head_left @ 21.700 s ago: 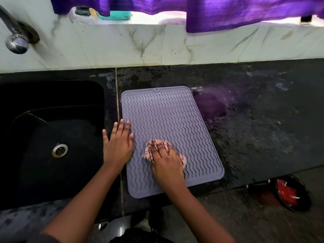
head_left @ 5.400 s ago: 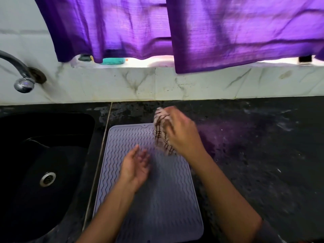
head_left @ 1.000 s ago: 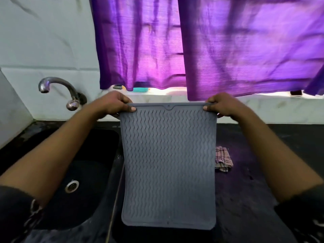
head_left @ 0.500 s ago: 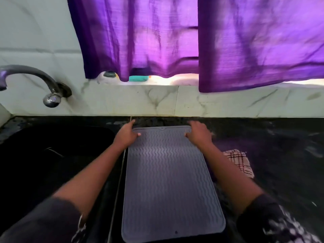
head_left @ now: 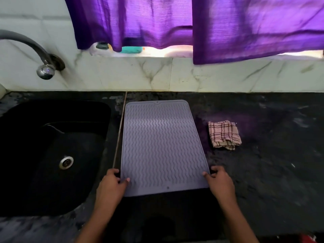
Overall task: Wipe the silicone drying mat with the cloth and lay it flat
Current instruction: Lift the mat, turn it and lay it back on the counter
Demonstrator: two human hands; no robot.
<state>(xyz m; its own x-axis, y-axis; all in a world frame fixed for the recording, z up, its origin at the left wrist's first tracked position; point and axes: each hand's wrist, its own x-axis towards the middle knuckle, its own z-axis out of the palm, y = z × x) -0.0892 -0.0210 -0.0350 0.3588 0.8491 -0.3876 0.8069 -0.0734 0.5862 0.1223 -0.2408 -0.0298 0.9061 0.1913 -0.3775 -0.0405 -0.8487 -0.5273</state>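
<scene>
The grey silicone drying mat (head_left: 161,146) with a wavy ribbed pattern lies flat on the dark counter, its long side running away from me. My left hand (head_left: 112,185) grips the mat's near left corner, thumb on top. My right hand (head_left: 220,182) holds the near right corner the same way. The checked pink cloth (head_left: 223,135) lies crumpled on the counter to the right of the mat, apart from both hands.
A black sink (head_left: 52,155) with a metal drain sits left of the mat, under a curved tap (head_left: 44,71). A marble backsplash (head_left: 175,74) and purple curtain (head_left: 192,23) stand behind. The dark counter (head_left: 271,163) stretches to the right.
The mat, held up hanging a second ago, now lies flat on the counter. Both hands slid from its far corners to its near corners.
</scene>
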